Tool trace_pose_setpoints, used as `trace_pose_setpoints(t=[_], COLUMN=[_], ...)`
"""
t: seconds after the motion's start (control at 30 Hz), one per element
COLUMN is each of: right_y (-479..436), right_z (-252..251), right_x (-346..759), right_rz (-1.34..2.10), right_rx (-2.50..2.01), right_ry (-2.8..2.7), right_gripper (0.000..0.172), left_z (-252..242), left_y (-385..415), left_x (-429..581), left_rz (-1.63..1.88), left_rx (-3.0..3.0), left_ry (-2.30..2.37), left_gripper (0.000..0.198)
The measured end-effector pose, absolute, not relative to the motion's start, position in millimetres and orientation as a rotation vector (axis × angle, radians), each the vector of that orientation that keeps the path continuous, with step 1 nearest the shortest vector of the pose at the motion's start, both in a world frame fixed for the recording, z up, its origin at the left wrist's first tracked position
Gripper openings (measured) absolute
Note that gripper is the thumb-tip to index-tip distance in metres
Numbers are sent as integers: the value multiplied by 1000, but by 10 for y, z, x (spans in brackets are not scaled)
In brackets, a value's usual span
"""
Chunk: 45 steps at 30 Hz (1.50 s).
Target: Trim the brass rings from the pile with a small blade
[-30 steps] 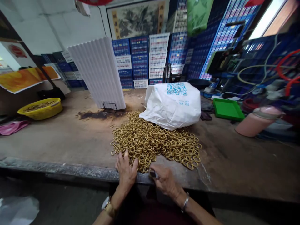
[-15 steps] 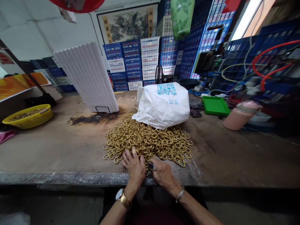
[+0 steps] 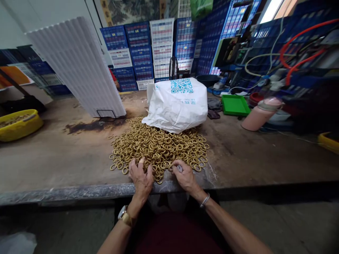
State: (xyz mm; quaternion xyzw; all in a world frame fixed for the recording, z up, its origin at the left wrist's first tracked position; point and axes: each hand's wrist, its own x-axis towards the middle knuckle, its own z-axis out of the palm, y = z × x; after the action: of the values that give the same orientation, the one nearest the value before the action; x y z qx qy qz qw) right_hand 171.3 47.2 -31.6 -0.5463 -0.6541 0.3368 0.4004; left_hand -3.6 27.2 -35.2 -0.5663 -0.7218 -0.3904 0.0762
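I see a pile of gold-coloured rings (image 3: pixel 159 143) on the table (image 3: pixel 58 155), just before a white sack (image 3: pixel 180 109). The left hand (image 3: pixel 142 178), loosely spread, touches the pile; the right hand (image 3: pixel 184 177) grips a small grey object (image 3: pixel 179 168).

Bright opening (image 3: pixel 270 11) glares upper right; floor (image 3: pixel 280 215) dim; outer edges stretched, blurred

Pale back wall (image 3: pixel 53 10) is being part-hidden by stacked blue & white crates (image 3: pixel 161 31), w/ wall pic (image 3: pixel 132 10) above being cropped. Daylight is being let in top R, prob. via window (image 3: pixel 270 10). Dim grey floor (image 3: pixel 278 218) is being partly covered by brown worktable (image 3: pixel 251 158).
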Motion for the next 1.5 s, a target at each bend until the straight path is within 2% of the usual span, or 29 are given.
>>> trace_pose_setpoints(t=[0.17, 0.37, 0.47, 0.57, 0.7, 0.8, 0.9, 0.97, 1.07, 1.13, 1.23, 1.37, 1.5], right_y=[408, 309, 284, 295, 331, 344, 338, 329, 321, 327, 342, 315, 227], right_z=[-195, -180, -183, -139, -52, -25, -23, -20, -7, -3, -25, -102, -162], right_x=[1600, 1494, 1466, 1476, 1510, 1510, 1499, 1497, 1506, 1522, 1561, 1633, 1680], right_rz=[1096, 1422, 1517, 1492, 1326, 1231, 1242, 1276, 1355, 1410, 1391, 1070, 875], right_rx=[-1310, -1230, -1159, -1171, -1241, -1265, -1308, -1328, -1324, -1307, -1317, -1383, -1243], right_ry=[-1409, -1146, -1090, -1208, -1447, -1531, -1523, -1503, -1470, -1455, -1475, -1705, -2036], right_gripper=[13, 20, 25, 23, 19, 18, 18, 18, 18, 18, 19, 17, 14], left_z=[-133, 82, 66, 8, -30, -5, 39, 59, 67, 66, 60, 31, 18], left_y=[99, -24, -34, -38, -52, -60, -59, -60, -74, -87, -103, -109, -109], left_x=[71, 321, 353, 329, 279, 263, 263, 261, 255, 256, 265, 269, 263], left_rz=[-1579, -2332, -2509, -2449, -2101, -2011, -2179, -2429, -2849, -2970, -2979, -2898, -2702], left_rx=[-1885, -2046, -2098, -2124, -2280, -2348, -2369, -2365, -2293, -2224, -2130, -2043, -2245], left_ry=[-2149, -2618, -2660, -2608, -2361, -2340, -2629, -2819, -2863, -2879, -2953, -3015, -2916], left_gripper=[28, 25, 24, 22, 15, 14, 21, 26, 27, 28, 30, 31, 29])
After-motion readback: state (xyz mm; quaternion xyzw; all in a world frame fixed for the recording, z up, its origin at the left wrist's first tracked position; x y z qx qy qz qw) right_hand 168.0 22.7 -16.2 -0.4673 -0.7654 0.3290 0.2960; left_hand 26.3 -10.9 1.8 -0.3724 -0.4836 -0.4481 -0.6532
